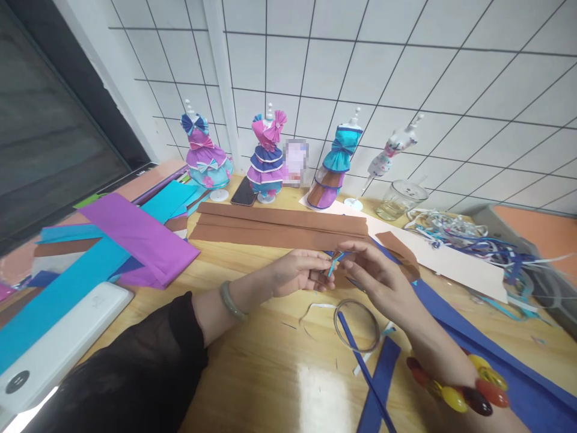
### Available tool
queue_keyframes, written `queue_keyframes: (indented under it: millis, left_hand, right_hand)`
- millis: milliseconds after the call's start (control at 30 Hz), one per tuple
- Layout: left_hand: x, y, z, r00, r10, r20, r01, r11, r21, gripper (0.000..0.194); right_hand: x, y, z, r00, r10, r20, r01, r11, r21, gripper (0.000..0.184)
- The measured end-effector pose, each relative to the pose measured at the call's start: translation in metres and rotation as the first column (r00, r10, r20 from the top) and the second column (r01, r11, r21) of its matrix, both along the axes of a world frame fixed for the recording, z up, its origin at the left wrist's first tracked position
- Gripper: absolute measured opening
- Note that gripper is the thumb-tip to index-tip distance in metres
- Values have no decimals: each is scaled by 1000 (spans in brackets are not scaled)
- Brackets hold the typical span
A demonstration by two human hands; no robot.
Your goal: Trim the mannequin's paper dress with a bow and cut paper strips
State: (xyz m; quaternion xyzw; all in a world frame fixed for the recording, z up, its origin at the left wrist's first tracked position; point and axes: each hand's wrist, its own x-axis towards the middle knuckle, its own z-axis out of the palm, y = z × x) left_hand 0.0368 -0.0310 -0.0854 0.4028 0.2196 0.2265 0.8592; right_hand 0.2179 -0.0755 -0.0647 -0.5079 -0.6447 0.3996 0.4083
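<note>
My left hand [297, 270] comes in from the left, its thumb and fingertips pinched on a small brown folded piece [336, 257] crossed by a light blue strip [332, 267]. Curled around the same piece from the other side is my right hand [381, 276], thumb and forefinger at its right edge. Fingers hide part of the piece, so its full shape does not show. Just below the hands lie a ring-shaped bangle [357, 326] and narrow dark blue strips [381, 385]. Behind the hands, long folded brown strips [279, 225] lie across the table.
Dress-form figurines in paper-like dresses [265, 159] stand along the tiled wall, with a bare form [392, 150] and glass jar [401, 199] at right. A phone [243, 191], purple sheet [139, 237], white device [63, 343], and tangled strip scraps [487, 240] surround the workspace.
</note>
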Motion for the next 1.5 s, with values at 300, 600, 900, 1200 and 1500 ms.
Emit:
queue_keyframes:
  millis: [300, 600, 900, 1200, 1500]
  left_hand:
    - [-2, 3, -2, 986, -151, 71, 154, 987, -48, 19]
    - [-4, 7, -7, 969, -231, 83, 237, 970, -61, 28]
    - [-3, 6, -5, 974, -225, 10, 225, 969, -104, 32]
    - [0, -1, 5, 987, 0, -162, 29, 983, 179, 50]
    - [6, -6, 1, 945, 249, -212, -162, 920, 358, 32]
  right_hand:
    - [0, -5, 11, 970, 223, -97, -231, 970, -76, 20]
    - [-2, -4, 12, 990, 98, -102, -107, 990, -95, 19]
    - [-5, -4, 12, 1000, 7, -27, -9, 997, -74, 25]
    - [2, 1, 6, 980, -189, -66, 171, 962, -211, 32]
    - [-4, 2, 6, 980, -197, -31, 186, 957, -221, 33]
